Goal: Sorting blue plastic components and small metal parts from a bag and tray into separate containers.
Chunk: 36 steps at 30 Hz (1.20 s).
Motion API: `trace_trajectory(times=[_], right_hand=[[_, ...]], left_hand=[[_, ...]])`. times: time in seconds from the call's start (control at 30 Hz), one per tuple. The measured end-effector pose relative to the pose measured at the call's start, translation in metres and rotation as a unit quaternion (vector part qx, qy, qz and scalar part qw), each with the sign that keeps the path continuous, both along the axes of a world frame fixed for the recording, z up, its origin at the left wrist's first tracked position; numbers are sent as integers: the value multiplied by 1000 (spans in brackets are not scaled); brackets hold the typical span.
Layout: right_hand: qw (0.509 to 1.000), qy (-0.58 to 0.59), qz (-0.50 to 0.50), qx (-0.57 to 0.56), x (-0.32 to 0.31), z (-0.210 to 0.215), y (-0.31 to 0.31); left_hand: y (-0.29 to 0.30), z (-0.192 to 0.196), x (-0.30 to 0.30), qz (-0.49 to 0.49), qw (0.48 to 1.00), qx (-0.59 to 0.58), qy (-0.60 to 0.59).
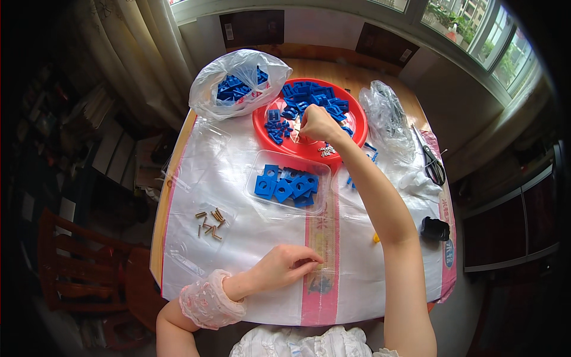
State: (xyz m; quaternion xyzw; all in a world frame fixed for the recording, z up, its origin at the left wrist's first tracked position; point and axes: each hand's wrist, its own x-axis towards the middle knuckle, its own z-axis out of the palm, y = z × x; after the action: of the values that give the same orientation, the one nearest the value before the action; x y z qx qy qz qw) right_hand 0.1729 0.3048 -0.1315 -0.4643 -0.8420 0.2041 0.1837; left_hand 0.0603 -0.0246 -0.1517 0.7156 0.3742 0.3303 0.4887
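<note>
Head view: reaches over the red tray (pixel 258 132) with the right hand (pixel 319 124), fingers pointing down; cannot tell whether gripping anything, with fingertips hidden behind the hand. Shows larger blue parts (pixel 315 95) at the tray's far side, small blue parts (pixel 276 130) at its left, silvery nuts (pixel 327 150) near its closest edge, beside the right wrist. Holds the left hand (pixel 278 269) at the near part of the sheet-covered tabletop (pixel 363 279), fingers loosely curved and apart. Has, between tray and left hand, a clear container (pixel 250 191) of blue square plates (pixel 284 190) with round holes; to the left, brass-coloured screws (pixel 201 214). Includes a plastic bag (pixel 207 92) of blue parts at far left, scissors (pixel 436 171) at right.
</note>
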Motion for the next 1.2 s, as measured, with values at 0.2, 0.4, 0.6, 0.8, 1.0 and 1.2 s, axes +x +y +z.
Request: trace_trajectory(times=[0.2, 0.4, 0.6, 0.8, 1.0, 1.2], right_hand=[[996, -74, 2, 42, -14, 0, -19], [977, -158, -38, 141, -27, -3, -43], [989, -23, 36, 145, -35, 28, -64], [953, 101, 286, -19, -107, 55, -187], [944, 69, 324, 4, -133, 28, -215], [968, 80, 238, 9, -67, 69, -169]], left_hand=[[0, 1, 0, 2, 1000, 2, -2], [-1, 1, -1, 4, 1000, 7, -2], [0, -1, -1, 4, 1000, 28, -9], [-1, 3, -1, -7, 1000, 2, -14], [0, 0, 0, -5, 1000, 15, -26], [-1, 11, -2, -1, 998, -61, 21]])
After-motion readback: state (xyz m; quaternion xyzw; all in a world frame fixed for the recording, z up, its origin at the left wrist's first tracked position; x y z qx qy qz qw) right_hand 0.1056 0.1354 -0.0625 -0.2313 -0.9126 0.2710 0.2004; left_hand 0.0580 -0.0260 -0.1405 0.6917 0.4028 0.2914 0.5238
